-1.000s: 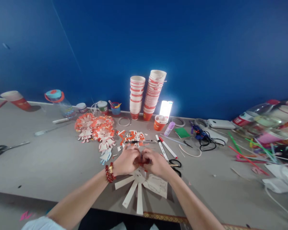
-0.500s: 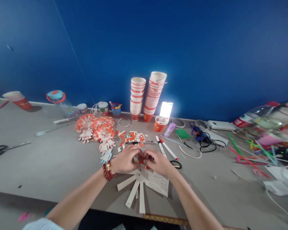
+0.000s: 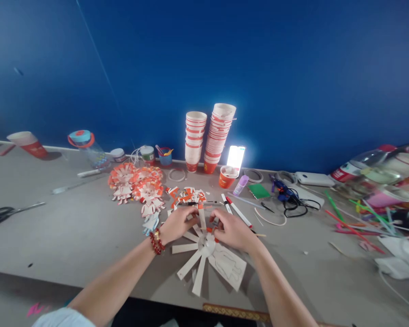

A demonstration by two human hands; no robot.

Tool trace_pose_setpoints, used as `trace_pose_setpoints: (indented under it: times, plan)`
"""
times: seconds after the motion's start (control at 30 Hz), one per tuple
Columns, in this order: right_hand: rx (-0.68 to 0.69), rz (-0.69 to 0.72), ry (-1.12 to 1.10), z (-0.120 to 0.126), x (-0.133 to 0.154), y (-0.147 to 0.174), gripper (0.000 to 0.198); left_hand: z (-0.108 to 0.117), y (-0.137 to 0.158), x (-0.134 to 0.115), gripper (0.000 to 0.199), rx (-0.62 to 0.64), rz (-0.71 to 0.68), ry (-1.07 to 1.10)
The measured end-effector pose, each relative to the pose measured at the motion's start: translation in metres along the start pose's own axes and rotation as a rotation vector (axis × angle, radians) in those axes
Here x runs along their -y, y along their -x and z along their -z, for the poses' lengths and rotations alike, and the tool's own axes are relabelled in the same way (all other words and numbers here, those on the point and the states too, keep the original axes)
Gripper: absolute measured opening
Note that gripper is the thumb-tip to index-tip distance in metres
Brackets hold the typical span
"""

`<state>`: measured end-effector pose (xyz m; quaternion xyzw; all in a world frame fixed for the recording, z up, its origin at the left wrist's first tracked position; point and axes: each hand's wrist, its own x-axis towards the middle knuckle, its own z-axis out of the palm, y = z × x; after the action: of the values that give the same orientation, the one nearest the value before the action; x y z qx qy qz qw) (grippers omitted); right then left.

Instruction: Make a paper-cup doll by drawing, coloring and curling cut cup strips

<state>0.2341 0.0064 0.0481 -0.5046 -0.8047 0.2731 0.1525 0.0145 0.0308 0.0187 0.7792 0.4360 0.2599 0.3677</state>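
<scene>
A paper cup cut into strips (image 3: 206, 245) lies spread out in front of me, its round base in the middle and its strips fanned outward. One wider panel (image 3: 228, 268) of it carries a pencil-drawn figure with legs. My left hand (image 3: 179, 225), with a red bead bracelet at the wrist, has its fingers closed at a strip on the cup's upper left. My right hand (image 3: 234, 230) is curled, its fingertips closed on an orange-tipped strip at the upper right. Between my hands another strip (image 3: 202, 218) points away from me, orange at its end.
Orange and white paper scraps (image 3: 187, 195) and finished cutout figures (image 3: 150, 200) lie ahead and left. Behind them stand two stacks of paper cups (image 3: 195, 141). Markers (image 3: 238, 211), a glue gun (image 3: 284, 190) and a lit phone (image 3: 236, 156) are to the right; scissors (image 3: 7, 213) lie far left.
My hands have moved apart from where they met over one strip. The cut cup has turned and shifted slightly right, so more of its strips and its base show.
</scene>
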Motion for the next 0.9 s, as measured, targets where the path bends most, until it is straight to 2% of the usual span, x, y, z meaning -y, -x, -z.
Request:
trace_pose_setpoints:
  times: [0.1,0.23,0.3,0.37,0.5,0.67,0.9]
  plan:
    - [0.036,-0.002,-0.007,0.007,-0.006,0.003,0.023,0.001,-0.001,-0.001,0.019,0.008,0.018,-0.014]
    - [0.142,-0.051,-0.024,0.033,-0.031,0.013,0.01,0.005,0.0,0.002,0.018,0.055,0.027,-0.041]
    - [0.117,-0.068,-0.09,0.045,-0.04,0.016,0.005,0.005,0.0,0.002,0.017,0.083,0.018,-0.06]
    - [0.025,-0.063,-0.175,0.048,-0.041,0.015,0.004,0.002,0.0,0.001,0.017,0.084,-0.003,-0.059]
    - [-0.139,-0.027,-0.199,0.028,-0.022,0.004,0.006,-0.006,0.0,-0.004,0.02,0.017,0.002,0.04]
    - [-0.154,0.094,-0.113,0.001,-0.003,-0.006,0.011,-0.011,0.001,-0.005,0.02,-0.037,-0.014,0.113]
    - [-0.164,0.149,-0.037,-0.002,-0.006,-0.006,0.01,-0.005,0.001,-0.005,0.02,0.05,-0.051,0.126]
